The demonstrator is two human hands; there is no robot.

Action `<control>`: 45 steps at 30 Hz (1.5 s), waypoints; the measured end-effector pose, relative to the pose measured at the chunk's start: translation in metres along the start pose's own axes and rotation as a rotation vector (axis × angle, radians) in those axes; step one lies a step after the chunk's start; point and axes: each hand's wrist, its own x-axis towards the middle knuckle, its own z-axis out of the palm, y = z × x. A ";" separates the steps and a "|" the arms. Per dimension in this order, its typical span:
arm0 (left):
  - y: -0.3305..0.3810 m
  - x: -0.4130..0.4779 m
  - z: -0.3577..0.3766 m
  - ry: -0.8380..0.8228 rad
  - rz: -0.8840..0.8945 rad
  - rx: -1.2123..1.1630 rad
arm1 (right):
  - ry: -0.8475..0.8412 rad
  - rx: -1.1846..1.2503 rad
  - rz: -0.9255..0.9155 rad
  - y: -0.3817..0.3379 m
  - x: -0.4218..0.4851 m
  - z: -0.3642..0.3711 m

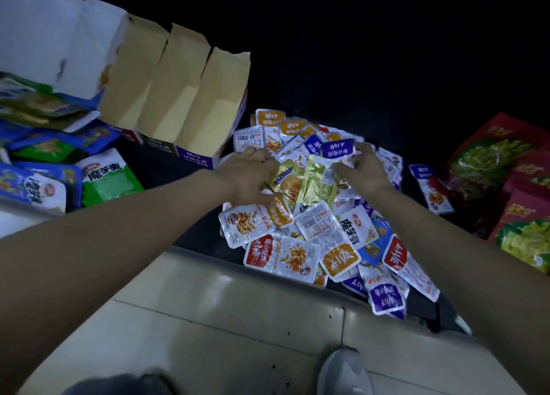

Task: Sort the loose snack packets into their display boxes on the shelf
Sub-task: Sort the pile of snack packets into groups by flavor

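Both my hands are down in the pile (312,239) of loose packets on the dark shelf (190,233). My left hand (250,172) lies palm-down on the pile's left side with fingers bent into it, and I cannot tell whether it grips anything. My right hand (361,168) curls its fingers on the top corner of a gold packet (317,183) – pinching it. The open boxes (178,102) stand just left of the pile – tilted, nothing showing inside. Green packets (108,180) lie further left, red boxes (518,210) right.
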 end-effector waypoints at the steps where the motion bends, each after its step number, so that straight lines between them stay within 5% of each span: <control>1: 0.001 0.000 -0.004 -0.015 -0.004 0.003 | -0.008 -0.012 0.012 -0.006 0.000 0.000; 7: 0.001 -0.003 0.000 -0.042 0.003 0.027 | -0.049 -0.231 0.064 -0.017 0.003 0.013; 16: -0.026 -0.032 0.011 -0.069 0.112 0.046 | 0.102 -0.595 0.051 -0.040 -0.029 0.037; 25: -0.031 -0.029 0.016 -0.079 0.226 0.066 | -0.126 -0.531 0.086 -0.060 -0.069 0.042; 34: -0.026 -0.018 0.020 -0.055 0.179 0.040 | -0.120 -0.666 0.168 -0.038 -0.079 0.048; 45: -0.028 -0.023 -0.027 -0.158 0.056 0.099 | -0.103 -0.701 0.008 -0.006 -0.065 0.047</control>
